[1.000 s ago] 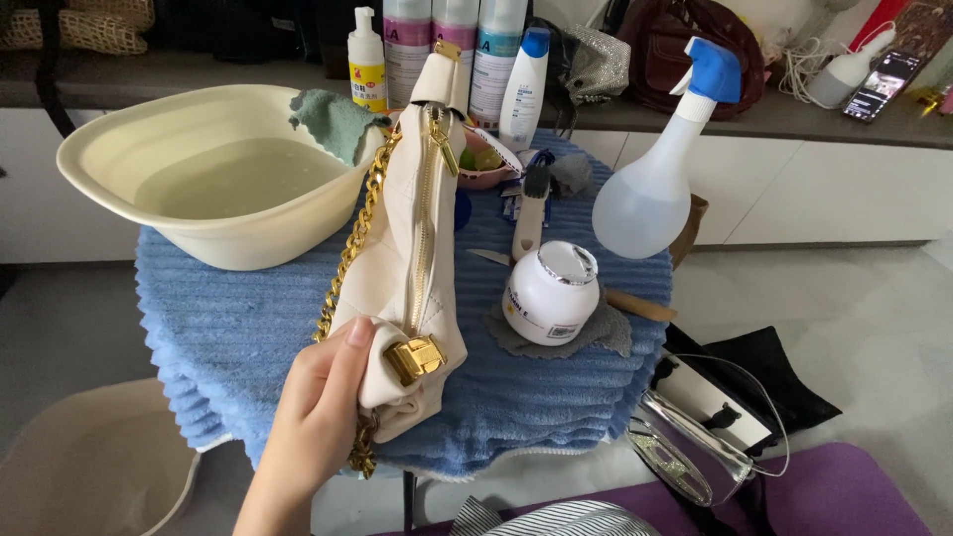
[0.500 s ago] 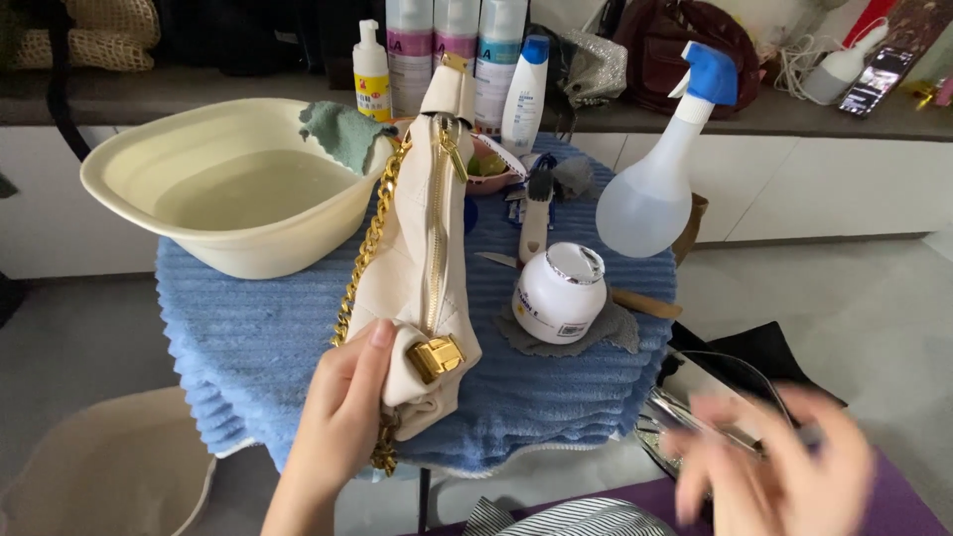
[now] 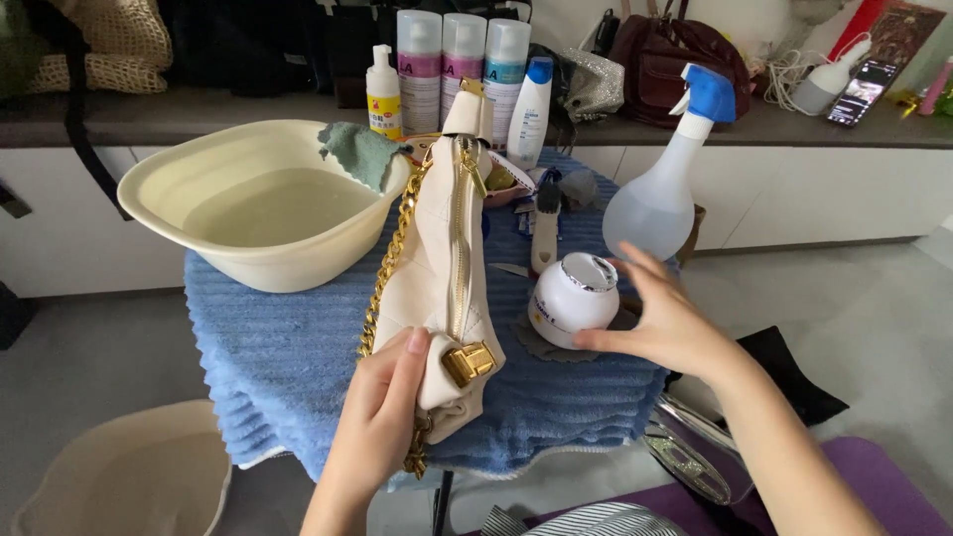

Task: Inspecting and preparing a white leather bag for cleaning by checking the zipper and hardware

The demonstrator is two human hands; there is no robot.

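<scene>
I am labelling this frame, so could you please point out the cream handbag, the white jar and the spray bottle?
cream handbag [image 3: 437, 248], head view, on its quilted side.
white jar [image 3: 574, 298], head view, on its rounded body.
spray bottle [image 3: 655, 203], head view, on its translucent body.

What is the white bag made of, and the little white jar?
The bag looks like quilted cream leather, real or fake, with a shiny gold metal chain and clasp. The jar looks like smooth glossy plastic, maybe glass; its side catches the light.

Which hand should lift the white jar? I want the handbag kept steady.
Right. The right hand already touches the white jar, while the left hand grips the cream handbag.
</scene>
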